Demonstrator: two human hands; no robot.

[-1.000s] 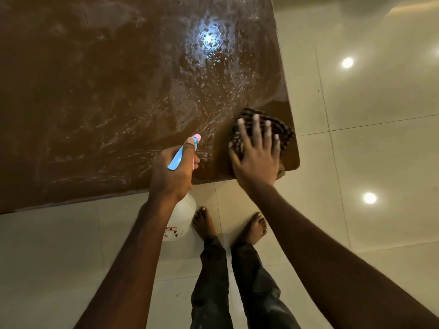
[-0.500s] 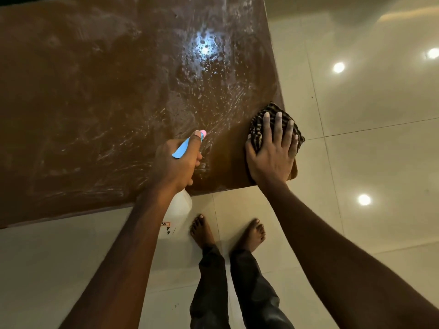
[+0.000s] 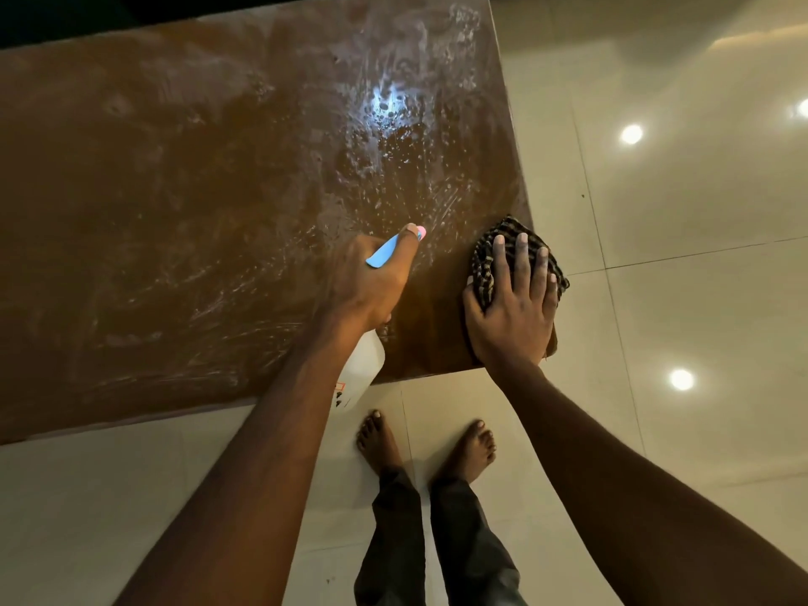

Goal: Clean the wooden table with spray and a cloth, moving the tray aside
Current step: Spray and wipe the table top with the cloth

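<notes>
The brown wooden table is wet with spray droplets and smeared wipe streaks. My left hand grips a white spray bottle with a blue trigger and pink nozzle, held over the table's near edge and pointing away from me. My right hand presses flat, fingers straight, on a dark striped cloth at the table's near right corner. No tray is in view.
Glossy cream floor tiles surround the table on the right and near side, reflecting ceiling lights. My bare feet stand just below the table's near edge. The table's right edge runs beside the cloth.
The cloth and my right hand slid right and slightly away along the table's right edge. My left hand with the bottle moved a little further over the table.
</notes>
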